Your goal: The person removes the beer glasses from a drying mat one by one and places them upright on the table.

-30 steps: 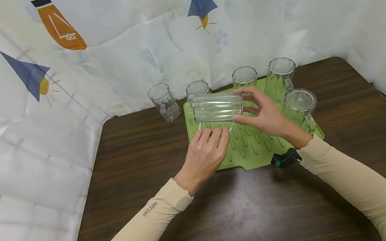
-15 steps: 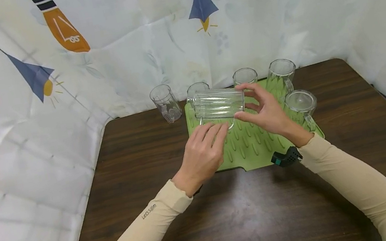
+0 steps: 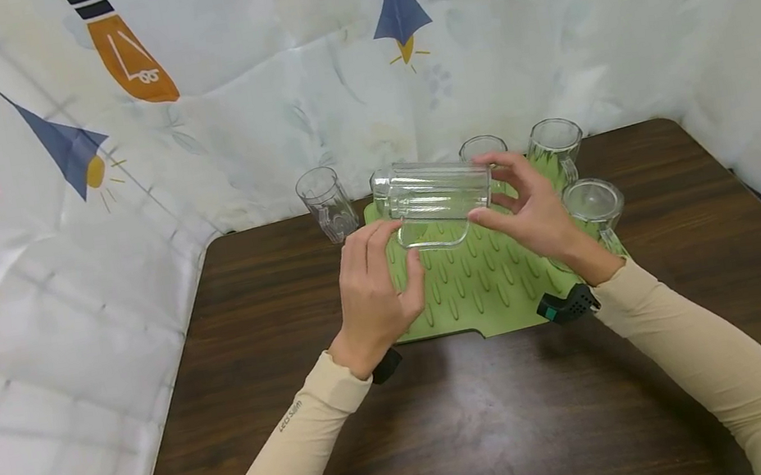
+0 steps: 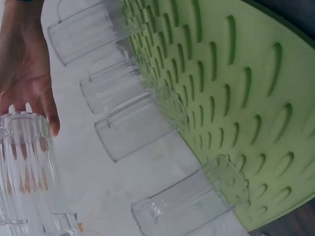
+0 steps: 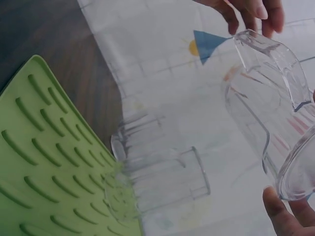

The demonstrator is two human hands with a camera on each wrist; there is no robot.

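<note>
A clear glass mug [image 3: 440,188] lies sideways in the air above the green mat [image 3: 462,307], its handle turned toward me. My right hand [image 3: 529,210] holds its right end between thumb and fingers. At the handle's left end is my left hand [image 3: 374,288], thumb spread away from the fingers and not wrapped round the handle. In the right wrist view, the left hand's fingertips [image 5: 261,11] are close to the handle; whether they touch is unclear. The left wrist view shows the right hand [image 4: 24,73] behind the mug.
Glass mugs stand at the mat's back, one [image 3: 481,145] in the middle and another [image 3: 556,147] to the right. An upside-down mug [image 3: 594,202] is at the mat's right. Off the mat, a mug [image 3: 326,204] stands back left on the wooden table [image 3: 262,289]. Behind hangs a patterned curtain [image 3: 324,72].
The held mug has risen slightly and shifted right with the right hand. The left hand has come off the middle of the handle, moved left and spread its thumb.
</note>
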